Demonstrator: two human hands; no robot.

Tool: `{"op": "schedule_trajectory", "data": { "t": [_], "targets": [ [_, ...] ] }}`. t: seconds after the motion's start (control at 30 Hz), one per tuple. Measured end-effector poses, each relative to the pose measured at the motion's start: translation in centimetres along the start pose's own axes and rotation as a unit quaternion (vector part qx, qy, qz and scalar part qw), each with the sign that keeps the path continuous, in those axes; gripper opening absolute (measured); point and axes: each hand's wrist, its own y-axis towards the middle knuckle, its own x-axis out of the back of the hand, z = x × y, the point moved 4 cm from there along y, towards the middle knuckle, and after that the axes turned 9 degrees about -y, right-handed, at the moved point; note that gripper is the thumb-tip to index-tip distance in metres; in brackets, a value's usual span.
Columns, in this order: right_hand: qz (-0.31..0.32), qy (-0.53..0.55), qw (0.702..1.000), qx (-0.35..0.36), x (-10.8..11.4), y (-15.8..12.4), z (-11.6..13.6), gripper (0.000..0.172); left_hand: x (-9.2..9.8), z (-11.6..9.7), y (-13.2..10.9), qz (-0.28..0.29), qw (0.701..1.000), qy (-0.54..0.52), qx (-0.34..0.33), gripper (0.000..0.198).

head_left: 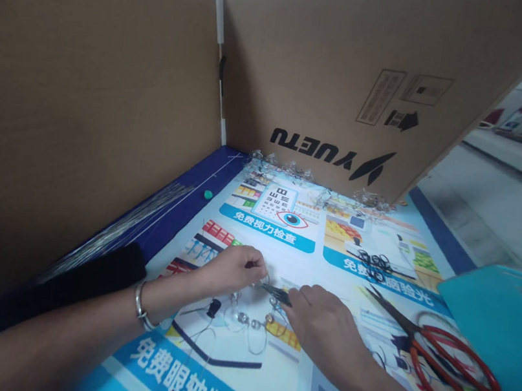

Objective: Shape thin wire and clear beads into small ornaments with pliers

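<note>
My left hand (243, 268) is closed in a pinch on thin wire near the middle of the printed sheet (274, 266). My right hand (318, 318) grips small needle-nose pliers (277, 293), their dark tapered jaws pointing left and meeting the wire by my left fingertips. Below both hands a looped wire piece with clear beads (242, 318) rests on or hangs just over the sheet; which of these I cannot tell. A small dark object (213, 308) with thin wires lies left of it. The handles of the pliers are hidden inside my right hand.
Red-handled scissors (452, 374) lie at the right, blades pointing left, near a teal folder (496, 328). Black wire loops (375, 265) lie beyond my right hand. Clear beaded pieces (294, 171) line the cardboard wall (310, 65). Straight wires (127, 221) lie left.
</note>
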Motion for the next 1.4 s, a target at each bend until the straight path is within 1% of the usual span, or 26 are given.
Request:
{"op": "schedule_trajectory", "data": {
  "t": [0.07, 0.13, 0.23, 0.33, 0.47, 0.57, 0.7, 0.87, 1.0, 1.03, 1.07, 1.2, 1.33, 1.4],
  "targets": [
    [0.036, 0.023, 0.999, -0.021, 0.0, 0.1, -0.3, 0.012, 0.0, 0.0, 0.0, 0.001, 1.0, 0.009, 0.003, 0.016],
    [0.094, 0.055, 0.993, -0.051, 0.0, 0.3, -0.6, 0.013, 0.0, 0.0, 0.1, 0.004, 1.0, 0.01, 0.008, 0.016],
    [0.174, 0.131, 0.972, -0.092, 0.0, 0.6, -1.2, 0.019, -0.1, 0.1, 0.0, 0.013, 1.0, 0.005, 0.007, 0.015],
    [0.205, 0.206, 0.95, -0.111, 0.1, 0.8, -1.5, 0.024, -0.1, 0.0, -0.2, 0.012, 1.0, 0.01, -0.015, 0.013],
    [0.213, 0.254, 0.935, -0.128, -0.1, 0.8, -2.0, 0.029, 0.2, -0.2, -0.4, 0.003, 0.999, 0.015, -0.037, 0.01],
    [0.21, 0.28, 0.926, -0.139, -0.2, 0.7, -2.2, 0.032, 0.3, -0.2, -0.5, 0.006, 1.0, 0.001, -0.015, 0.009],
    [0.202, 0.311, 0.917, -0.149, -0.2, 0.6, -2.4, 0.033, 0.3, 0.1, -0.7, 0.018, 0.999, -0.034, 0.026, 0.012],
    [0.196, 0.339, 0.907, -0.154, -0.2, 0.7, -2.6, 0.033, 0.4, 0.0, -0.6, 0.028, 0.997, -0.068, 0.031, 0.014],
    [0.196, 0.364, 0.898, -0.152, -0.2, 0.7, -2.6, 0.033, 0.1, 0.0, -0.4, 0.073, 0.988, -0.122, 0.068, 0.02],
    [0.197, 0.37, 0.895, -0.153, -0.2, 0.7, -2.6, 0.033, 0.1, 0.0, -0.3, 0.08, 0.987, -0.124, 0.067, 0.021],
    [0.197, 0.376, 0.892, -0.153, -0.2, 0.7, -2.5, 0.033, 0.1, -0.1, -0.3, 0.08, 0.988, -0.116, 0.055, 0.021],
    [0.195, 0.388, 0.887, -0.159, -0.1, 0.7, -2.5, 0.033, 0.3, -0.8, 0.0, 0.063, 0.995, -0.065, -0.035, 0.017],
    [0.196, 0.399, 0.882, -0.154, -0.3, 0.6, -2.6, 0.032, 0.1, -2.0, 0.5, 0.083, 0.991, -0.071, -0.073, 0.013],
    [0.194, 0.404, 0.881, -0.151, -0.4, 0.6, -2.6, 0.032, -0.2, -2.6, 0.8, 0.1, 0.99, -0.053, -0.087, 0.011]
  ]
}}
